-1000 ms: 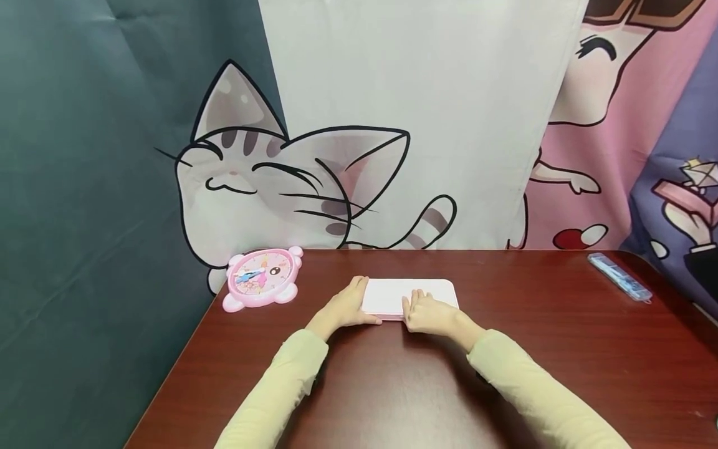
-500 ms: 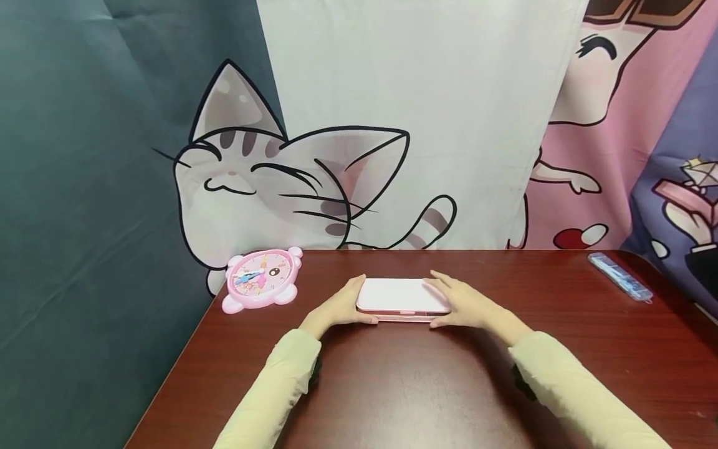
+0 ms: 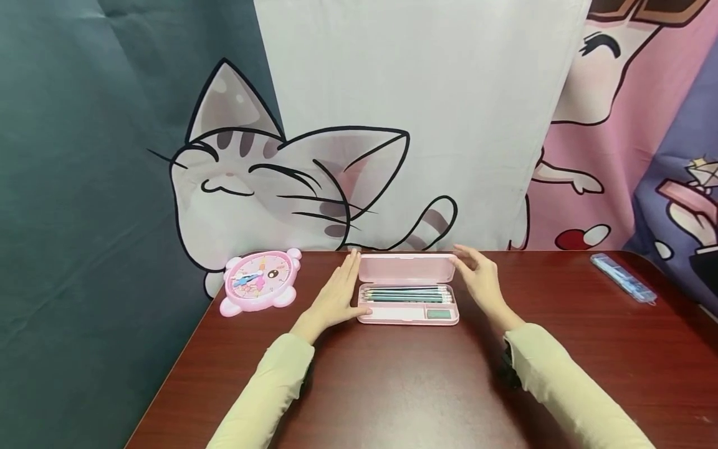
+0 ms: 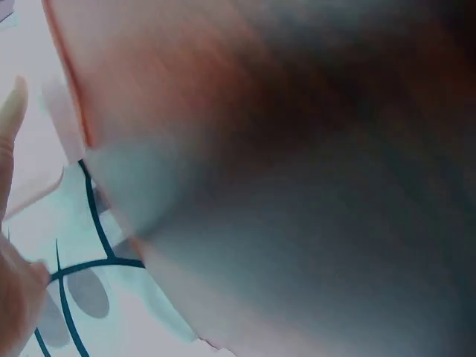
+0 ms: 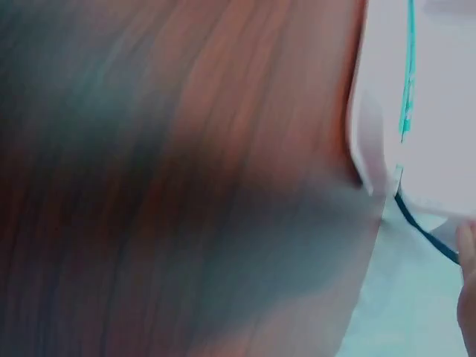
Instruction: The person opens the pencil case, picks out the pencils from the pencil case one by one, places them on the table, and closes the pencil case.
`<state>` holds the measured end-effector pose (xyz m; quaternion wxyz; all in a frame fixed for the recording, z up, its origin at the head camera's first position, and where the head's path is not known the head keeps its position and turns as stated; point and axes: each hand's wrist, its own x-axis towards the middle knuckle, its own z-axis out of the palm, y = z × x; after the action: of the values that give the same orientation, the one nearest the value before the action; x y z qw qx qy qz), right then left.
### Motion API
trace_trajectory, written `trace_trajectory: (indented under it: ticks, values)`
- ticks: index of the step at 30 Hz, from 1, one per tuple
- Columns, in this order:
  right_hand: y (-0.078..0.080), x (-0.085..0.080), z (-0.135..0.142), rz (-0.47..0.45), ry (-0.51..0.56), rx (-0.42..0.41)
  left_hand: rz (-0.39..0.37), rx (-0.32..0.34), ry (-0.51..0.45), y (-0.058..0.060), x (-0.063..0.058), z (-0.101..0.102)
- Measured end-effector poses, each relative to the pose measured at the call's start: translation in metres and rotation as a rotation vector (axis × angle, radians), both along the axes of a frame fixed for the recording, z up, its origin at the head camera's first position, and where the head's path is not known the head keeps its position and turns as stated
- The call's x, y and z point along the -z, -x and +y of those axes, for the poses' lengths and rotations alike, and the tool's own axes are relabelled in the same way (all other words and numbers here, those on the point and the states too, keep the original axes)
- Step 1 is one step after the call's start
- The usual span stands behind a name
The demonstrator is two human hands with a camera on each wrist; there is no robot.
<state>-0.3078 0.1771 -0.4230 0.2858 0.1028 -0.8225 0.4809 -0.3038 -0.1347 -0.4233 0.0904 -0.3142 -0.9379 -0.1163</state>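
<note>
A pink pencil case (image 3: pixel 397 314) lies on the table with its lid (image 3: pixel 406 270) raised at the back. Several pencils (image 3: pixel 404 295) fill the rear compartment; a small green block (image 3: pixel 439 313) sits in the front right one. My left hand (image 3: pixel 332 299) rests along the case's left end, fingers straight and thumb at its front left. At the lid's upper right corner, my right hand (image 3: pixel 483 284) has its thumb and fingers slightly bent. The left wrist view shows a finger (image 4: pixel 10 111) over the pale lid. One fingertip (image 5: pixel 467 249) appears beside the lid's edge in the right wrist view.
A pink toy clock (image 3: pixel 260 280) lies at the table's back left. A blue clear packet (image 3: pixel 622 278) lies near the right end. Behind the dark red table (image 3: pixel 404 380) hangs a curtain (image 3: pixel 437 93) with cartoon prints.
The pencil case's lid has swung up and back, exposing the pencils. My right hand has moved from the closed case's front, up to the lid's corner; my left hand's fingers have straightened.
</note>
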Motion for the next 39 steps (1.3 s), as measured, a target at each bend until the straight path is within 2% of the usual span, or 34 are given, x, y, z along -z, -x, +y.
trace_trajectory:
  ticks: [3,6,9,12,14,19,21,24,26,29,35,39]
  values:
    - [-0.001,0.002,-0.005,-0.062,0.070,0.113,0.069,0.013,0.054,0.004,0.001,0.007]
    - [-0.006,0.007,-0.007,-0.105,0.031,0.129,0.055,-0.015,0.067,0.010,0.003,0.010]
    - [-0.009,0.016,-0.004,-0.142,-0.117,0.018,-0.031,-0.045,0.030,0.014,0.006,0.011]
    - [-0.009,0.024,-0.002,-0.170,-0.301,-0.133,-0.147,-0.060,-0.024,0.015,0.008,0.008]
    - [-0.009,0.026,0.000,-0.185,-0.391,-0.199,-0.224,-0.061,-0.050,0.016,0.011,0.006]
    - [-0.007,0.024,0.003,-0.175,-0.552,-0.269,-0.393,-0.086,-0.079,0.019,0.013,0.007]
    - [-0.005,0.023,0.004,-0.155,-0.598,-0.293,-0.426,-0.105,-0.080,0.020,0.013,0.008]
    - [-0.002,0.023,0.005,-0.131,-0.638,-0.313,-0.435,-0.124,-0.070,0.023,0.012,0.010]
    - [-0.002,0.023,0.007,-0.124,-0.635,-0.309,-0.435,-0.124,-0.067,0.024,0.011,0.012]
    - [-0.003,0.024,0.009,-0.138,-0.552,-0.301,-0.433,-0.117,-0.067,0.024,0.009,0.015]
    - [-0.005,0.020,0.018,-0.269,-0.262,-0.283,-0.446,-0.124,-0.076,0.022,0.009,0.014]
    - [-0.008,0.016,0.032,-0.327,-0.211,-0.289,-0.454,-0.131,-0.083,0.021,0.010,0.012]
